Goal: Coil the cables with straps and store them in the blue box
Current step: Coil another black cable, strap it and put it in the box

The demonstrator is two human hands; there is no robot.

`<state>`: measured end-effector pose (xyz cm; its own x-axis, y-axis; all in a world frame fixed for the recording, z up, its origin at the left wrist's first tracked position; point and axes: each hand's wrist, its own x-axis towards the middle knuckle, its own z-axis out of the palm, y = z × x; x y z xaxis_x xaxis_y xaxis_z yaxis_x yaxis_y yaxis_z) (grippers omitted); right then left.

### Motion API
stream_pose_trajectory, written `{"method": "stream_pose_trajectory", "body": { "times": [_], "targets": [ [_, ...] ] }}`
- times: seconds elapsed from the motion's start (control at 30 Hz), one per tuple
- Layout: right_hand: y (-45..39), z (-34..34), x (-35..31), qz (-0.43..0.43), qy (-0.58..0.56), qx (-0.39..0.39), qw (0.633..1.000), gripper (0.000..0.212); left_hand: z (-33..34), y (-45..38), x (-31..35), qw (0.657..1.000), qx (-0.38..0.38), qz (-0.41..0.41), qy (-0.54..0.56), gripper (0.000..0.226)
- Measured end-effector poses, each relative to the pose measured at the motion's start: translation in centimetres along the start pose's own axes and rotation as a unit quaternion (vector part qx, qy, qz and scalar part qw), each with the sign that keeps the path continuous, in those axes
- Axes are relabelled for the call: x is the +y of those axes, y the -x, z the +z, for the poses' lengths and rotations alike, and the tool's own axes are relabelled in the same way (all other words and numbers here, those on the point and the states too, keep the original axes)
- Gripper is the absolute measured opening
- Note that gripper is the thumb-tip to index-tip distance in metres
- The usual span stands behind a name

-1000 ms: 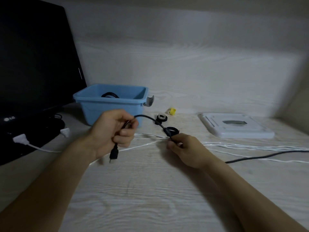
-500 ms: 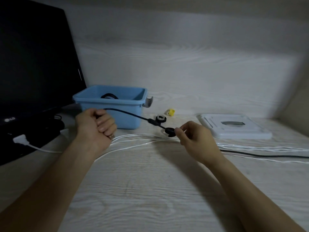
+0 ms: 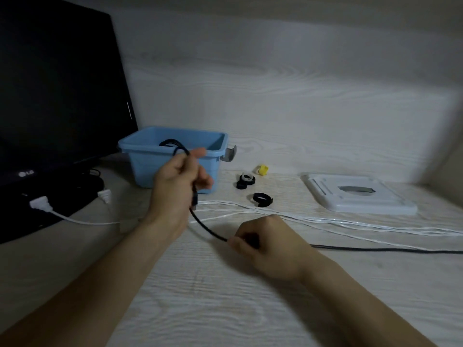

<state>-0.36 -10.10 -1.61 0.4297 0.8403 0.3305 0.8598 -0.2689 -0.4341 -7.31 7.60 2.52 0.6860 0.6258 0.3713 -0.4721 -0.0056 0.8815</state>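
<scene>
Now, at frame centre, the left hand (image 3: 179, 182) grips the plug end and first loop of the black cable (image 3: 206, 230), raised before the blue box (image 3: 172, 159), while the right hand (image 3: 263, 242) pinches the cable low over the tabletop (image 3: 225, 309). Its long tail trails toward the right edge beside the white cables (image 3: 325, 221). It could snag them or drag the loose straps (image 3: 261, 198), and a slack grip would spill the loop.

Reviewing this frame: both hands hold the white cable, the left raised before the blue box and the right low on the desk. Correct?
Not quite. The head view shows both hands, left hand and right hand, holding the black cable; the white cables lie untouched on the desk. The blue box placement is right.
</scene>
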Motion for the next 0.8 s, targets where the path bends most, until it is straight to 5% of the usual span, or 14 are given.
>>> {"method": "stream_pose_trajectory", "body": {
  "times": [0.17,0.37,0.53,0.67,0.8],
  "targets": [
    [0.3,-0.4,-0.8,-0.006,-0.108,-0.024,0.994,0.010,-0.4,0.8,-1.5,0.940,-0.174,0.055,-0.288,0.023],
    [0.0,-1.8,-0.1,-0.016,-0.117,0.133,0.984,0.016,-0.4,1.4,-1.1,0.862,-0.260,0.031,-0.434,0.030],
    [-0.4,-2.3,1.0,0.017,-0.102,0.221,0.970,0.031,-0.1,1.7,0.3,0.909,-0.317,-0.157,-0.218,0.061],
    [-0.5,-2.4,1.6,0.044,-0.152,0.234,0.959,0.036,-0.1,1.8,0.4,0.894,-0.377,-0.235,-0.054,0.042],
    [-0.4,-2.0,1.5,0.030,-0.218,0.162,0.962,0.040,-0.1,1.7,-0.4,0.871,-0.397,-0.276,0.084,0.037]
  ]
}}
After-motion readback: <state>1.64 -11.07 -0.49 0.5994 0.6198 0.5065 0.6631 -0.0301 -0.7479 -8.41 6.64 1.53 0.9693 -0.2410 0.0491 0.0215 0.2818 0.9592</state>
